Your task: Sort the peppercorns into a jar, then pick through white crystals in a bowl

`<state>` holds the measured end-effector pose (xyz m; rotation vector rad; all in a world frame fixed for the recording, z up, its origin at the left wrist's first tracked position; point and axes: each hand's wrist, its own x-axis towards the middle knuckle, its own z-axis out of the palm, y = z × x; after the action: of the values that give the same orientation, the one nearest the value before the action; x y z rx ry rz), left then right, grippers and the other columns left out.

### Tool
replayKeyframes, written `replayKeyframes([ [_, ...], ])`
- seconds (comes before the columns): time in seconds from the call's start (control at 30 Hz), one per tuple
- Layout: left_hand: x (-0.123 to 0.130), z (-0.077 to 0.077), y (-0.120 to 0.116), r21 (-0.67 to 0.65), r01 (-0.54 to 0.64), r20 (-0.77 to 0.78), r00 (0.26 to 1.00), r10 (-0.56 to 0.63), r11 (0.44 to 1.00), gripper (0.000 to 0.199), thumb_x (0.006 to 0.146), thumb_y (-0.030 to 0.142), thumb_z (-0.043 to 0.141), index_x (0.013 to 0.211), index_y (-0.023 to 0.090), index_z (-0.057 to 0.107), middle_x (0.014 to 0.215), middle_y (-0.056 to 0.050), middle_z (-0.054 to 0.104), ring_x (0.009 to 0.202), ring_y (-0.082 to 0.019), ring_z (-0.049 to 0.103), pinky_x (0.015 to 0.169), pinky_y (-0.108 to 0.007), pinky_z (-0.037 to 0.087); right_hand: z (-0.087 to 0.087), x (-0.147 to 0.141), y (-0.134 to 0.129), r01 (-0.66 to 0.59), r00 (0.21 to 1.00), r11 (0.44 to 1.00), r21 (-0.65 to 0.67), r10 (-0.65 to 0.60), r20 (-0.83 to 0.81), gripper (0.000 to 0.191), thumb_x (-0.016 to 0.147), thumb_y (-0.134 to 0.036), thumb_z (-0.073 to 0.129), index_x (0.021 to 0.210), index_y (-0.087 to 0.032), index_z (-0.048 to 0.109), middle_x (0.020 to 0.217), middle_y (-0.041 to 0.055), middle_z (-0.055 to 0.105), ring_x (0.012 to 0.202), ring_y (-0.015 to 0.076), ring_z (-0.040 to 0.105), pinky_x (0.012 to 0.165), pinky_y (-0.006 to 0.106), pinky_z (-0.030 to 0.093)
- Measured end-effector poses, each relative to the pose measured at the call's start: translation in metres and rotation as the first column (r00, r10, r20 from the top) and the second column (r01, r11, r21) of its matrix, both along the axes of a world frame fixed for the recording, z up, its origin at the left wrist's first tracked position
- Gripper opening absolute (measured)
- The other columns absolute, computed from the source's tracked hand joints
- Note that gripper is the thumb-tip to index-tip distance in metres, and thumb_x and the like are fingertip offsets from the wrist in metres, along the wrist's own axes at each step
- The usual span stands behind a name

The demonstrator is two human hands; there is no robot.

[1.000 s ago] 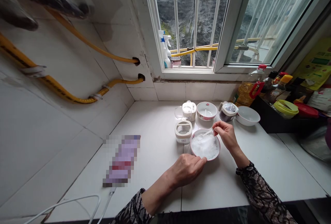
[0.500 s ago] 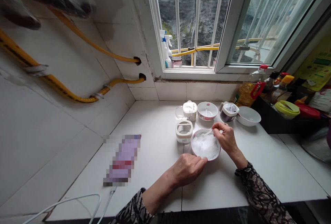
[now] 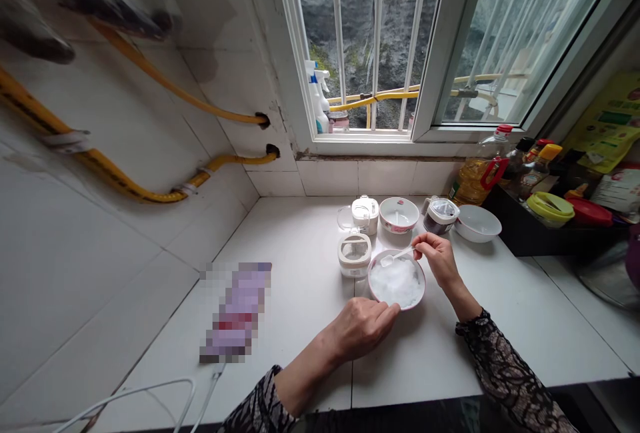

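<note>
A bowl (image 3: 423, 292) with a pinkish rim holds a heap of white granular stuff (image 3: 397, 283). My left hand (image 3: 367, 326) grips the near rim of this bowl, thumb and fingers closed on it. Between the fingertips of my right hand (image 3: 436, 256) is the handle of a small white spoon (image 3: 388, 261), whose scoop hovers over the far left part of the bowl. Just left of the bowl stands a lidded jar (image 3: 355, 256). Behind are a second white jar (image 3: 365, 213) with its clear lid raised, and a flowered bowl (image 3: 399, 214) with a white spoon inside.
A jar with dark contents (image 3: 440, 216) and a plain white bowl (image 3: 479, 225) stand at the back right, near an oil bottle (image 3: 477, 173) and sauce bottles (image 3: 537, 170). On the left lies a blurred purple object (image 3: 240, 310) with a white cable (image 3: 150, 386).
My right hand has lifted the spoon slightly out of the white stuff, so its scoop now shows. The left hand stays on the bowl's rim. The view has shifted a little.
</note>
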<state>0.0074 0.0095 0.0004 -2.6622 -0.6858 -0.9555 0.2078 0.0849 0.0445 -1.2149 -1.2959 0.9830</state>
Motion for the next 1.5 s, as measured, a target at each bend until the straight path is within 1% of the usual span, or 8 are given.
replayKeyframes([
  [0.2, 0.001, 0.000, 0.000, -0.001, -0.009, -0.005, 1.000, 0.009, 1.000, 0.023, 0.095, 0.009, 0.036, 0.081, 0.017, 0.052, 0.056, 0.004, 0.048, 0.044, -0.009, 0.042, 0.040, -0.024, 0.030, 0.004, -0.011, -0.001, -0.027, 0.991, 0.999, 0.038, 0.032, -0.134, 0.010, 0.067, -0.029, 0.060, 0.069, -0.020, 0.063, 0.053, -0.0026, 0.060, 0.055, 0.0150, 0.056, 0.065, 0.031, 0.048],
  [0.37, 0.001, 0.000, 0.000, -0.007, 0.000, 0.011, 1.000, 0.000, 1.000, 0.024, 0.097, 0.010, 0.036, 0.079, 0.016, 0.052, 0.056, 0.004, 0.049, 0.043, -0.009, 0.043, 0.041, -0.021, 0.031, 0.004, -0.033, -0.010, -0.056, 0.998, 0.964, 0.258, 0.058, 0.002, 0.013, 0.083, -0.032, 0.058, 0.090, -0.021, 0.061, 0.075, 0.0017, 0.069, 0.068, 0.0186, 0.066, 0.071, 0.034, 0.052],
  [0.53, 0.001, 0.000, 0.000, -0.013, 0.011, 0.008, 1.000, -0.011, 1.000, 0.027, 0.096, 0.009, 0.037, 0.074, 0.017, 0.051, 0.055, 0.004, 0.049, 0.043, -0.010, 0.045, 0.042, -0.021, 0.034, 0.002, -0.044, -0.014, -0.351, 0.851, 0.723, 0.594, -0.018, 0.525, 0.016, 0.091, -0.017, 0.048, 0.090, -0.022, 0.063, 0.076, 0.0042, 0.070, 0.073, 0.0199, 0.064, 0.086, 0.041, 0.048],
  [0.63, 0.002, 0.000, 0.000, -0.008, 0.000, 0.011, 1.000, 0.000, 1.000, 0.027, 0.096, 0.008, 0.037, 0.073, 0.017, 0.049, 0.054, 0.004, 0.048, 0.043, -0.009, 0.044, 0.042, -0.020, 0.033, 0.006, -0.041, -0.015, -0.396, 0.815, 0.654, 0.644, -0.073, 0.575, 0.019, 0.091, -0.014, 0.048, 0.091, -0.022, 0.064, 0.075, 0.0036, 0.070, 0.070, 0.0192, 0.062, 0.089, 0.042, 0.048],
  [0.8, 0.001, -0.001, 0.001, -0.008, -0.006, 0.005, 1.000, 0.006, 1.000, 0.025, 0.097, 0.010, 0.037, 0.077, 0.016, 0.052, 0.055, 0.004, 0.049, 0.043, -0.008, 0.044, 0.041, -0.020, 0.031, 0.014, -0.019, -0.016, -0.105, 0.910, 0.819, 0.564, -0.149, 0.386, 0.010, 0.085, -0.020, 0.054, 0.084, -0.022, 0.064, 0.072, 0.0034, 0.070, 0.077, 0.0218, 0.065, 0.078, 0.036, 0.050],
  [0.93, 0.000, -0.001, 0.001, -0.021, 0.005, 0.004, 1.000, -0.005, 1.000, 0.024, 0.097, 0.010, 0.038, 0.078, 0.016, 0.052, 0.056, 0.004, 0.049, 0.044, -0.008, 0.044, 0.042, -0.021, 0.030, 0.012, -0.002, -0.013, -0.022, 0.936, 0.912, 0.409, -0.125, 0.328, 0.010, 0.078, -0.023, 0.052, 0.076, -0.022, 0.061, 0.063, 0.0001, 0.064, 0.063, 0.0183, 0.061, 0.069, 0.031, 0.049],
  [1.3, 0.001, -0.001, 0.000, -0.026, 0.014, 0.034, 0.999, -0.013, 1.000, 0.020, 0.097, 0.009, 0.037, 0.086, 0.016, 0.051, 0.055, 0.005, 0.048, 0.044, -0.008, 0.045, 0.042, -0.022, 0.030, -0.002, -0.011, -0.011, -0.119, 0.892, 0.944, 0.307, -0.035, 0.451, 0.014, 0.073, -0.019, 0.051, 0.068, -0.024, 0.063, 0.060, -0.0004, 0.067, 0.066, 0.0187, 0.059, 0.075, 0.033, 0.045],
  [1.5, 0.001, 0.000, -0.001, -0.031, 0.016, 0.027, 1.000, -0.015, 0.999, 0.022, 0.098, 0.010, 0.036, 0.085, 0.016, 0.053, 0.055, 0.005, 0.049, 0.043, -0.009, 0.044, 0.042, -0.023, 0.029, -0.001, -0.005, -0.005, -0.041, 0.982, 0.986, 0.164, 0.009, 0.190, 0.011, 0.068, -0.021, 0.051, 0.066, -0.021, 0.062, 0.053, -0.0022, 0.062, 0.055, 0.0153, 0.058, 0.063, 0.029, 0.047],
])
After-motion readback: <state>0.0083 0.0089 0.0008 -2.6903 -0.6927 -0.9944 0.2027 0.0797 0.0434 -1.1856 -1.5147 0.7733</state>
